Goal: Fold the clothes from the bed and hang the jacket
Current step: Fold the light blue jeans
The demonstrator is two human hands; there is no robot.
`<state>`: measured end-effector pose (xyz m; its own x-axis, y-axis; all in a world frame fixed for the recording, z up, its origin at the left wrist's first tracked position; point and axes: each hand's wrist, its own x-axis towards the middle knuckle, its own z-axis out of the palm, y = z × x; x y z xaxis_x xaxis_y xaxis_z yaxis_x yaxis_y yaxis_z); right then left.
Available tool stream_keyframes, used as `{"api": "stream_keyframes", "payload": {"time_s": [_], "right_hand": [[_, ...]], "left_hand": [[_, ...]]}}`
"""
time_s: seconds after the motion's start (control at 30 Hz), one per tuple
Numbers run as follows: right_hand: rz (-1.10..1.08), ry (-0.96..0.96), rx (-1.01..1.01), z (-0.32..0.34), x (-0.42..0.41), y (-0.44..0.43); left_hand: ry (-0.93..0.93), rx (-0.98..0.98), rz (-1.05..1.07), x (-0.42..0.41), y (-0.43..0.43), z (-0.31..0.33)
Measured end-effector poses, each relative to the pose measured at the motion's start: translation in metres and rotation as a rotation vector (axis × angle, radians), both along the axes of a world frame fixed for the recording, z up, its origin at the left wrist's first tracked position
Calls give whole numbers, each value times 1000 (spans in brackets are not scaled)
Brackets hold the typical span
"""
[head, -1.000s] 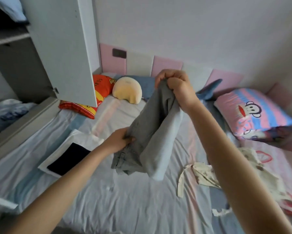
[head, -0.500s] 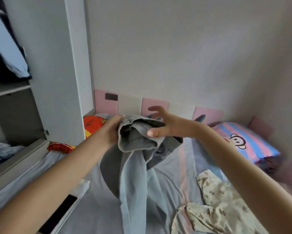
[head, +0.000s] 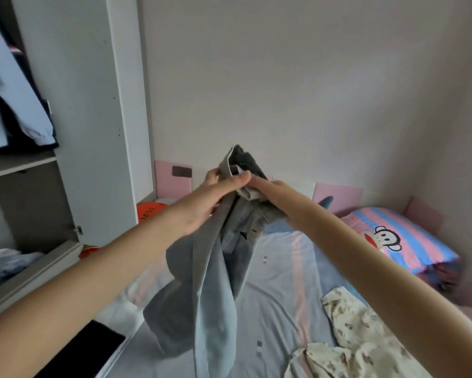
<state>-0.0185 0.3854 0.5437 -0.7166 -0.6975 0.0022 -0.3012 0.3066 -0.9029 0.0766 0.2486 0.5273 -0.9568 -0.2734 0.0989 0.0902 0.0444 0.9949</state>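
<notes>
Aloft, left hand (head: 202, 207) and right hand (head: 274, 199) hold grey jeans (head: 213, 285) above bed (head: 286, 271).

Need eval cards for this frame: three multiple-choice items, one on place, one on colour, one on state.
1. Where is the flowered garment? A in the wardrobe; B on the bed; C on the pillow.
2. What colour are the trousers? A grey; B red; C yellow.
3. What state are the trousers in? A folded flat; B on a hanger; C held up, legs hanging.
Answers: 1 B, it lies crumpled on the bed at lower right. 2 A, the cloth is grey. 3 C, the left hand and right hand grip the waistband above the bed.
</notes>
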Motion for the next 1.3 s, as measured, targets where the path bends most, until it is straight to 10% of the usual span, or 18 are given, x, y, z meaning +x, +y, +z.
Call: {"api": "stream_keyframes", "payload": {"time_s": [0.27,0.6,0.87,1.03,1.13,1.3], "right_hand": [[221,-181,-134,4,11,1],[0,-199,-393,34,-4,33],[225,-170,-318,50,-26,67],[151,375,227,61,-47,90],[70,509,420,53,-54,91],[59,256,187,41,-42,80]], "left_hand": [[145,-186,268,-2,6,-3],[242,-341,458,-9,-25,18],[464,-711,513,4,-62,20],[539,-1089,421,7,-69,20],[517,-1059,443,5,-75,20],[356,-847,566,0,-81,23]]}}
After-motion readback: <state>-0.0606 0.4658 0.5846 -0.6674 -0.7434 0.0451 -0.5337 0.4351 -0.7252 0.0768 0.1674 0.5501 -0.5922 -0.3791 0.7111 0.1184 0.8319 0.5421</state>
